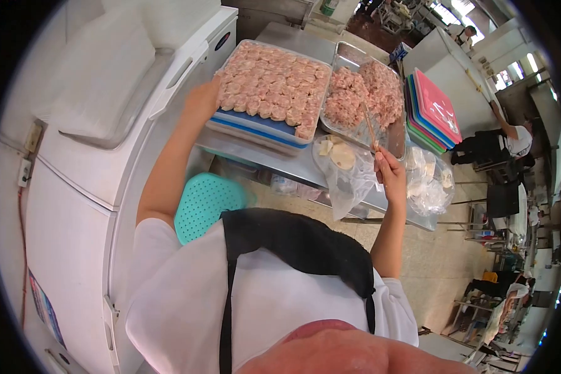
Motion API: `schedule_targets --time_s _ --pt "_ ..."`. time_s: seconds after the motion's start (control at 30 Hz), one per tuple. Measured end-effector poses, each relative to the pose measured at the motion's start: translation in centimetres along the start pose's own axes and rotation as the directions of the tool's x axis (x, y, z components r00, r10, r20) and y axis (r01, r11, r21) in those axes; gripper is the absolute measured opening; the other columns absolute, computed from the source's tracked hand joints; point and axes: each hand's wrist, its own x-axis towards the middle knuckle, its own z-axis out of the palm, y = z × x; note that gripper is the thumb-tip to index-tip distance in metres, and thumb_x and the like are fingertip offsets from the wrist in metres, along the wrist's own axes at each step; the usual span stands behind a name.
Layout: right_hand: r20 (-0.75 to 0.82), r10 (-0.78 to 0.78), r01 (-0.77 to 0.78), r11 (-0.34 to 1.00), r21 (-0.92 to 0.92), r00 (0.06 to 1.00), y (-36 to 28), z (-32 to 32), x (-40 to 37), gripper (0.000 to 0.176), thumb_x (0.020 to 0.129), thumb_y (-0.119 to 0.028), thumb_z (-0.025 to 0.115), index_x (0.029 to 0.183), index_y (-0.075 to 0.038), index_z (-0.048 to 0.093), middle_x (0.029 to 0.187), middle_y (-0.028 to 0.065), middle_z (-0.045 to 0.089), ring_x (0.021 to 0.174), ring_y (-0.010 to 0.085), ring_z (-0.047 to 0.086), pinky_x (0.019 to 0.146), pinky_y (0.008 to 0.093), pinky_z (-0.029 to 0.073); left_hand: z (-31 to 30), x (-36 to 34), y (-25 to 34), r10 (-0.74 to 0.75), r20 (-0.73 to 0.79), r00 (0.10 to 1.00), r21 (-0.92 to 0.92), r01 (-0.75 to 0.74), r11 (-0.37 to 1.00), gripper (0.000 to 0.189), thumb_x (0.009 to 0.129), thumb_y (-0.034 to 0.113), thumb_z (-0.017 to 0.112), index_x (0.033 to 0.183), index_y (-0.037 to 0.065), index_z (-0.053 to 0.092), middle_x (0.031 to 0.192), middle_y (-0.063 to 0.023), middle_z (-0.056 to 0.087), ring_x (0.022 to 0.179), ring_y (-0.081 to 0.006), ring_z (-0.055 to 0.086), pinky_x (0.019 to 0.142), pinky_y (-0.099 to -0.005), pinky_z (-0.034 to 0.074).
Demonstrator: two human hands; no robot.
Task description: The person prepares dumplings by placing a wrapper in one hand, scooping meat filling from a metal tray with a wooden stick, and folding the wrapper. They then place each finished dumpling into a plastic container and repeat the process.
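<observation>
Two hands are working: in our right hand (389, 173) the fingers are pinching a thin tool (370, 126); a light, steady angle should be suiting the minced meat (349, 93) in the metal tray (396, 138). Our left hand (201, 101) is meeting the edge of the dumpling tray (262, 128), finger closure unclear. We are standing at the table (302, 164), beside a white freezer (68, 218).

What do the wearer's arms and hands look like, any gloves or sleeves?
No gloves on the left hand or right hand. Forearms uncovered, no watch or bracelet visible. Short, plain white sleeves. Rings: too small to tell.
</observation>
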Motion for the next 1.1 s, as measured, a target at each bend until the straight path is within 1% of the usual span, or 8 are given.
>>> schedule_targets --time_s 0.13,0.23,0.43,0.53,0.63,0.73,1.03,1.1 --pt "0.015 0.018 -0.018 1.0 0.012 1.0 0.7 -1.5 0.9 0.034 0.094 -0.023 0.06 0.12 -0.002 0.062 0.066 -0.0034 0.053 0.048 0.0016 0.039 0.043 0.018 0.03 2.4 1.0 -1.5 0.009 0.013 1.0 -0.048 -0.008 0.999 0.061 0.076 0.001 0.063 0.131 0.008 0.038 0.115 -0.0247 0.055 0.103 -0.0441 0.056 0.084 -0.0499 0.047" --pt "0.036 0.013 -0.014 0.999 0.031 0.999 1.8 -3.4 2.1 0.034 0.093 -0.024 0.061 0.119 -0.002 0.063 0.066 -0.0035 0.052 0.049 0.0014 0.039 0.044 0.0179 0.03 1.0 1.3 0.8 -0.195 0.036 0.98 -0.058 0.197 0.979 0.074 0.077 -0.001 0.061 0.142 0.011 0.028 0.129 -0.0275 0.048 0.113 -0.0438 0.052 0.091 -0.0483 0.046" --pt "0.058 0.031 -0.033 0.999 0.04 0.998 3.3 -6.3 5.3 0.032 0.095 -0.025 0.057 0.118 -0.003 0.063 0.064 -0.0056 0.048 0.049 0.0016 0.038 0.044 0.017 0.028 -1.1 -0.7 1.2 -0.264 -0.039 0.964 -0.075 0.261 0.963 0.072 0.085 0.008 0.057 0.147 0.014 0.022 0.142 -0.0233 0.039 0.132 -0.0374 0.038 0.106 -0.0438 0.036" --pt "0.099 -0.009 0.0 0.995 0.095 0.995 5.4 -7.5 7.9 0.032 0.096 -0.025 0.057 0.116 -0.002 0.064 0.067 -0.005 0.052 0.05 0.0011 0.037 0.045 0.0159 0.027 -0.3 -2.6 4.6 -0.596 -0.196 0.779 -0.824 0.199 0.53 0.069 0.091 0.023 0.057 0.148 0.011 0.02 0.151 -0.0197 0.025 0.14 -0.0323 0.024 0.113 -0.0427 0.023" --pt "-0.093 -0.176 0.171 0.984 -0.058 0.98 10.9 -7.7 12.2 0.031 0.095 -0.024 0.058 0.113 0.001 0.064 0.08 0.0033 0.064 0.069 0.0111 0.058 0.064 0.0231 0.046 -0.2 -2.3 9.6 -0.833 0.164 0.529 -0.961 -0.106 -0.257 0.075 0.094 0.04 0.052 0.15 0.009 0.014 0.156 -0.0179 0.009 0.145 -0.0293 0.009 0.116 -0.0439 0.01" --pt "-0.114 -0.31 0.25 0.896 -0.366 0.944 12.0 -8.1 13.2 0.032 0.095 -0.027 0.056 0.111 -0.001 0.064 0.093 0.0119 0.069 0.086 0.0221 0.064 0.078 0.0301 0.048 0.4 -0.7 11.2 -0.88 0.116 0.46 -0.973 -0.126 -0.194 0.079 0.094 0.048 0.047 0.151 0.011 0.006 0.156 -0.0182 -0.001 0.145 -0.0302 -0.002 0.116 -0.0465 0.002" --pt "0.13 -0.265 0.293 0.902 -0.317 0.955 12.6 -9.1 13.3 0.031 0.093 -0.028 0.056 0.109 -0.002 0.064 0.101 0.0183 0.066 0.091 0.0327 0.064 0.08 0.0365 0.049 4.0 4.2 14.0 -0.939 -0.039 0.343 -0.994 -0.108 0.002 0.087 0.092 0.063 0.035 0.15 0.007 0.002 0.155 -0.0194 0.01 0.141 -0.0335 0.021 0.115 -0.0436 0.018" --pt "0.135 -0.261 0.289 0.92 -0.266 0.956 12.6 -9.3 13.3 0.032 0.093 -0.028 0.056 0.109 -0.002 0.064 0.101 0.0185 0.066 0.091 0.0325 0.064 0.08 0.036 0.049 2.9 5.2 15.8 -0.919 -0.01 0.395 -0.992 -0.118 -0.04 0.09 0.091 0.065 0.036 0.15 0.006 0.002 0.155 -0.0191 0.009 0.141 -0.0335 0.02 0.115 -0.0438 0.018"
